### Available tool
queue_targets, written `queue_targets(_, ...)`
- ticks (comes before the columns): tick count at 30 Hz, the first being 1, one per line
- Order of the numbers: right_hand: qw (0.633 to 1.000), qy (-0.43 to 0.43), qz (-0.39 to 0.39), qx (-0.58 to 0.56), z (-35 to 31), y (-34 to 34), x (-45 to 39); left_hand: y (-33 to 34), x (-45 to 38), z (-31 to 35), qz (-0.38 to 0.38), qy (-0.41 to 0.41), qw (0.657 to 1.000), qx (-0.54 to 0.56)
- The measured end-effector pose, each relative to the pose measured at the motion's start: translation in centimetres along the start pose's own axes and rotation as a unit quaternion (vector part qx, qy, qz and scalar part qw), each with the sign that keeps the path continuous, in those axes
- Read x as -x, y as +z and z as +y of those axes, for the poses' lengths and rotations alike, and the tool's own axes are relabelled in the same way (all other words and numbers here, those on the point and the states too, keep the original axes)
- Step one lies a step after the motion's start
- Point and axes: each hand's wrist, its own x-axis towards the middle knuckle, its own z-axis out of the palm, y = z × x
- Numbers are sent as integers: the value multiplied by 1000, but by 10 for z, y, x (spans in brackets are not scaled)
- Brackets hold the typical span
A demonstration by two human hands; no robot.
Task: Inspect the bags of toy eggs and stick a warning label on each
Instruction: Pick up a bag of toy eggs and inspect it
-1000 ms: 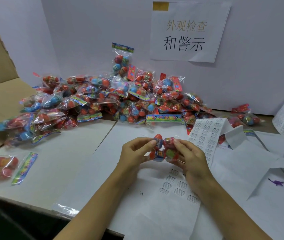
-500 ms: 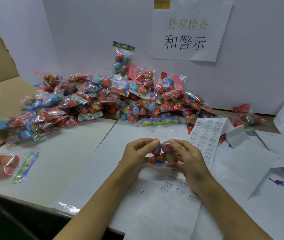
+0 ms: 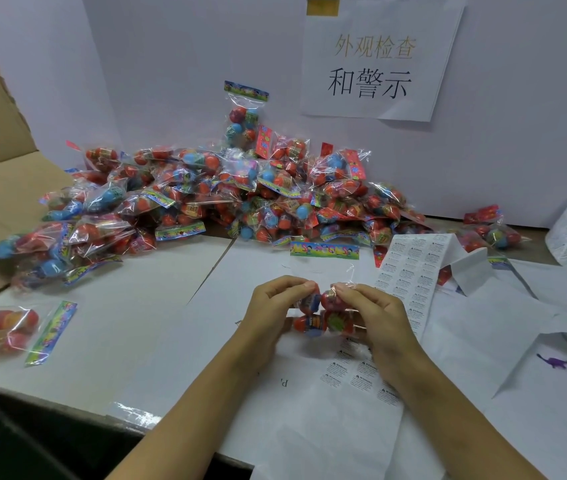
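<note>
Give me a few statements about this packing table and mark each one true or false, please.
1. Both hands hold one bag of toy eggs. True: the left hand and the right hand grip it from either side.
2. The big pile of bags lies against the back wall. True.
3. The sheet of warning labels lies to the left of the hands. False: it lies to their right.
4. The single bag at the near left edge holds only blue eggs. False: its eggs look red and orange.
5. A paper sign hangs on the wall. True.
</note>
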Motion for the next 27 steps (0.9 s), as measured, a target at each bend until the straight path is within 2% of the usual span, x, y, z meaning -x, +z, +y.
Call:
queue_targets(5, 1000, -8, -3, -8, -1, 1, 1, 2, 4, 3, -8, -12, 999, 51)
queue_targets(10, 999, -1, 11, -44, -2, -1, -1, 1, 3, 3, -16, -3, 999, 41)
queue_targets(19, 997, -1, 14, -76, -3, -1, -1, 0, 0, 1, 16, -3, 998, 59)
queue_targets(21, 997, -3, 15, -79, -3, -2, -2, 0, 1, 3, -4, -10, 998, 65)
queue_targets(24, 996, -19, 17, -86, -4, -4, -2, 0, 2, 3, -76, -46, 995, 42)
queue_targets(27, 996, -29, 1, -90, -5, -6, -2, 0, 2, 0, -114, -29, 993, 29)
